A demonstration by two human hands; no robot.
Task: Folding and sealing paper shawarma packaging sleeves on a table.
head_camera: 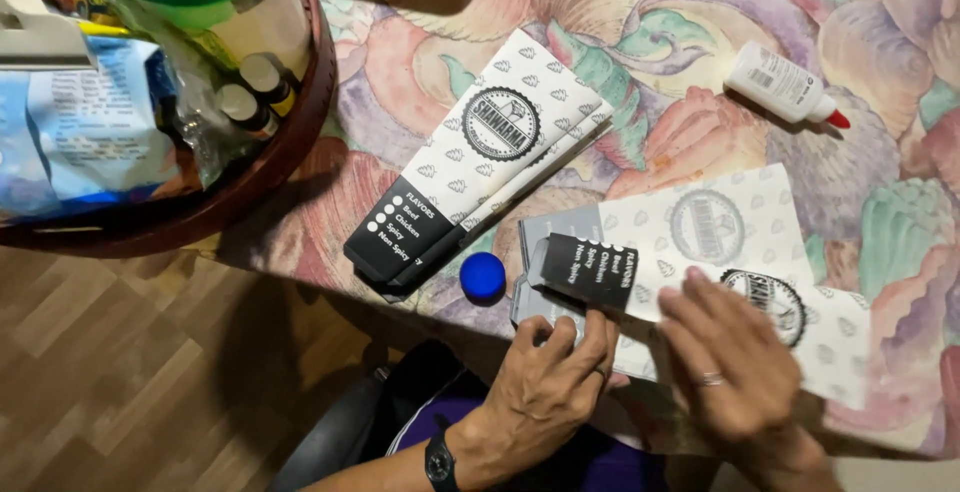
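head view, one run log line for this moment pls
left hand: pinching sleeve edge | right hand: flat on paper sleeve | nearby: blue cap, glue bottle, second sleeve, basket

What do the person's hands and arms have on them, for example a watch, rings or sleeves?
The left hand has a black wristwatch on the wrist and a thin ring on one finger. The right hand wears a silver ring. Both forearms are bare; no sleeves are visible.
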